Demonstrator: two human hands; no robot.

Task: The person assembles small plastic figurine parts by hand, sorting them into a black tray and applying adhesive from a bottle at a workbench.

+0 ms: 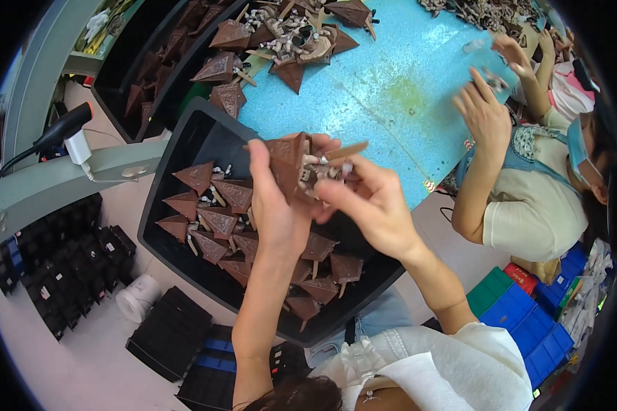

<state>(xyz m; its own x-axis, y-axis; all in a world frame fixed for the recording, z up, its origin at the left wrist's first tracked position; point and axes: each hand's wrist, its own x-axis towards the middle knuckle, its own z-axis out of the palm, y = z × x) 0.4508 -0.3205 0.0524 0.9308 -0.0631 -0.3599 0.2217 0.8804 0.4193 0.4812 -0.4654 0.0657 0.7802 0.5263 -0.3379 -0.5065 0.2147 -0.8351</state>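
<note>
Over a black tray [206, 137], my left hand [274, 205] is wrapped round a brown, pointed, roof-shaped piece [284, 156]. The fingers of my right hand [380, 209] close on a beige and grey figure part [314, 172] at the open side of that piece. A flat tan stick [348, 151] juts out to the right between my hands. Similar brown pointed pieces [218, 220] lie in the tray below, several with tan sticks and small white bits. My fingers hide part of the join.
A blue table [363, 103] bears a pile of brown and beige pieces [301, 48]. Across it, at the right, a masked co-worker's hands [487, 109] handle small parts. Black bins stand at the left, with a white bucket [138, 299]; blue crates [521, 329] stand at the right.
</note>
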